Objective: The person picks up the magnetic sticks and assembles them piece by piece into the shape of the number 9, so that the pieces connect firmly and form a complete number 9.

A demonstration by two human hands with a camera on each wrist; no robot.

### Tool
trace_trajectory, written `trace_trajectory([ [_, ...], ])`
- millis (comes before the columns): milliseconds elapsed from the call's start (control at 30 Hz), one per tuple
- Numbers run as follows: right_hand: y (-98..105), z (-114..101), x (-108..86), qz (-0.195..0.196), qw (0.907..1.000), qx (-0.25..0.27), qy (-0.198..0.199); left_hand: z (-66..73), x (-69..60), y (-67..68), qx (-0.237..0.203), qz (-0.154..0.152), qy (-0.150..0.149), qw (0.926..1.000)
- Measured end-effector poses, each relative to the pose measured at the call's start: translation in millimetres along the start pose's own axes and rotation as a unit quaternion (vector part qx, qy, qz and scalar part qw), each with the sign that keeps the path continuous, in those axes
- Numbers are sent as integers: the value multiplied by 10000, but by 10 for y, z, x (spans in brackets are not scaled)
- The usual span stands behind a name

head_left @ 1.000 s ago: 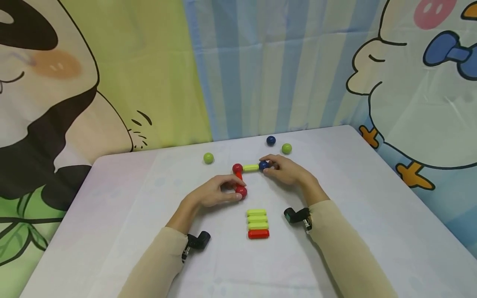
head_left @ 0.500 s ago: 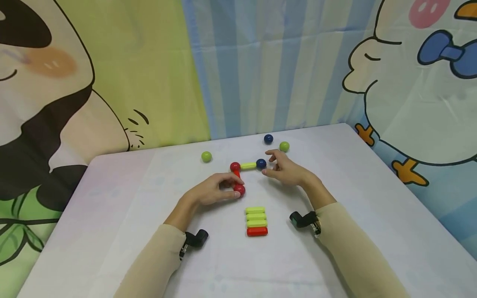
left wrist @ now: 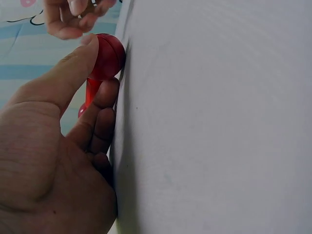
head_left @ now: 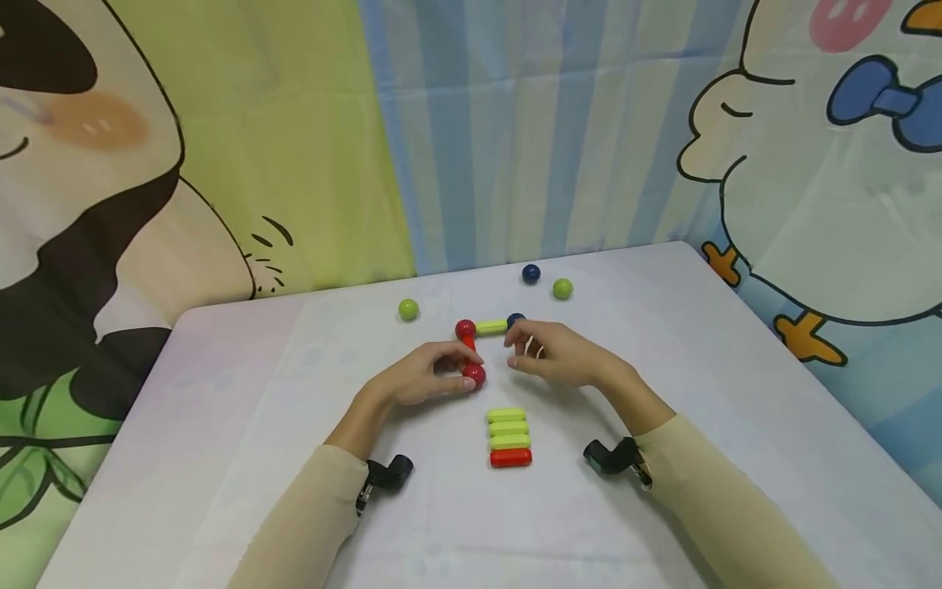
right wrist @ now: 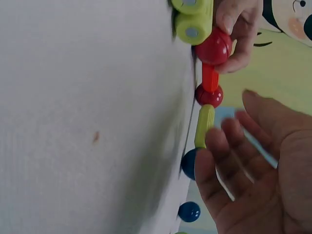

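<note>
My left hand [head_left: 419, 376] pinches the near red ball [head_left: 474, 375] between thumb and fingers, while my right hand [head_left: 557, 353] hangs just right of it, fingers loosely bent and nothing between them. The joined piece lies on the table [head_left: 221, 409] in a bent line: from the near red ball a red stick [right wrist: 210, 78] runs to the far red ball [head_left: 465, 329], then a yellow stick [head_left: 491, 327] runs right to a blue ball [right wrist: 189, 163]. I can't tell whether my right fingertips brush that blue ball.

For good work here, I'd want the left pinch light but firm, pinning the corner piece so no joint twists. I'd bring the right hand in low, clear of the blue end, and push along a stick's length, never sideways. The row of loose sticks [head_left: 509, 429] lies near, within easy reach; I'd avoid knocking it.
</note>
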State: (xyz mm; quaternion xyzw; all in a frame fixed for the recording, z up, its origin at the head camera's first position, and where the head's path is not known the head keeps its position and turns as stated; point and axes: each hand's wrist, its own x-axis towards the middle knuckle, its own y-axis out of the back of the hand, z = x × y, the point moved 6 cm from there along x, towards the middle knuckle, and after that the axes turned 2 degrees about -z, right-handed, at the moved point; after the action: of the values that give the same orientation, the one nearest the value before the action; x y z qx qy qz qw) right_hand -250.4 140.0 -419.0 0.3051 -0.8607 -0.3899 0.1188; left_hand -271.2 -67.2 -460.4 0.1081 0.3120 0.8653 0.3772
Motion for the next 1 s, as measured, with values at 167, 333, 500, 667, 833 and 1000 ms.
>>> trace_trajectory([
  [167,-188,-183,15,-681,9962,49,541,-34,-74,36,-25,68,153,9999],
  [333,-261,-246,-23,-912,9937,-13,648,-27,-79,6,-157,73,26,9998],
  [500,-315,-260,-53,-1086,9920,-111,641,-23,-62,0,-94,140,30,9999],
  [667,-359,-244,-82,-1252,9908,-158,490,-7,-53,10,-74,153,7,9999],
  [833,-379,-237,-128,-1389,9893,-137,417,15,-32,2,-110,116,-72,9998],
  [1000,-371,-227,-161,-1437,9887,-242,346,15,-4,-5,-90,101,-50,9999],
])
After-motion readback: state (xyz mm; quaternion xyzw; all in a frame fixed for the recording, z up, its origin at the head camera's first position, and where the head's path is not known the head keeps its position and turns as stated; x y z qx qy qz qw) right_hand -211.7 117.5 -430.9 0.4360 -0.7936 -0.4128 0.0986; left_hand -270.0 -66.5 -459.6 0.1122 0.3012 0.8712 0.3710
